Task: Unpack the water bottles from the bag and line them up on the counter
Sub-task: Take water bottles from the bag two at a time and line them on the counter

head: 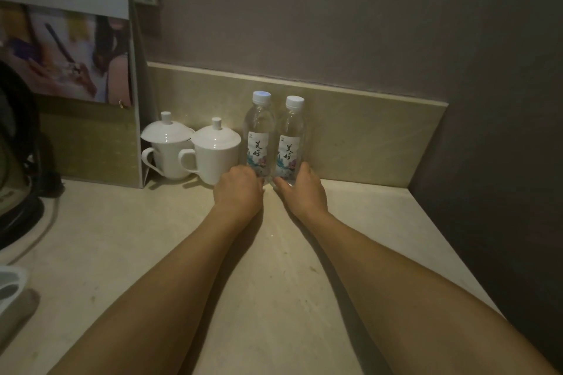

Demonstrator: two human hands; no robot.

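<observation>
Two clear water bottles with white caps and flowered labels stand upright side by side against the beige backsplash. My left hand (239, 187) grips the base of the left bottle (259, 134). My right hand (300, 189) grips the base of the right bottle (291, 140), thumb on its left side. The bottles almost touch. Both rest on the pale counter (274, 268). No bag shows in the head view.
Two lidded white cups (170, 146) (214, 151) stand just left of the bottles. A standing display card (70, 70) is further left, a dark kettle (15, 161) with a cord at the left edge. The counter ends at a dark wall (502, 131) on the right.
</observation>
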